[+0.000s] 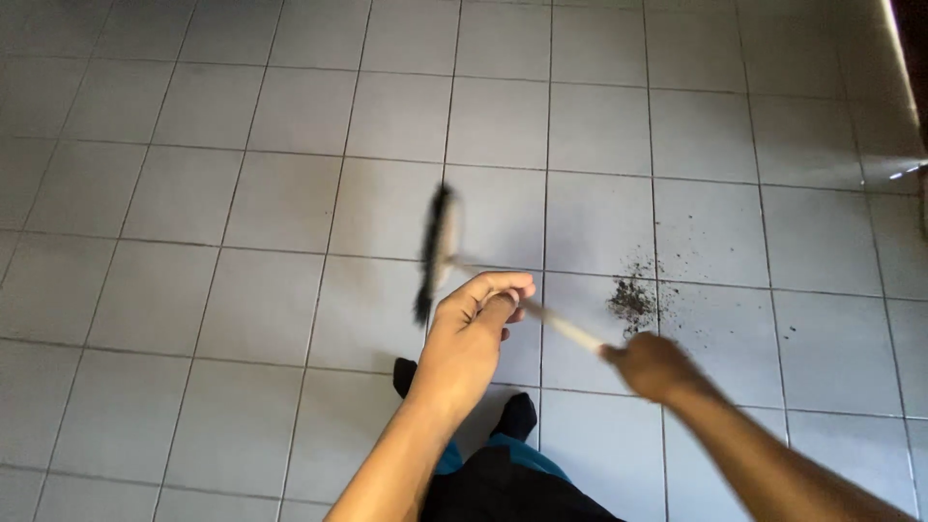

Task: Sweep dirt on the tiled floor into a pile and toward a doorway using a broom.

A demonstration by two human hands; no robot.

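A pale broom handle is gripped by the curled fingers of the blurred right hand and the left hand, its dark brush head lying beyond the left fingers on the grey tiled floor, dark dirt scattered just past the right fingers.

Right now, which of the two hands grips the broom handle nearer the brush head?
The left hand: it holds the handle close behind the black brush head. The right hand, blurred, grips farther back, beside the dirt pile.
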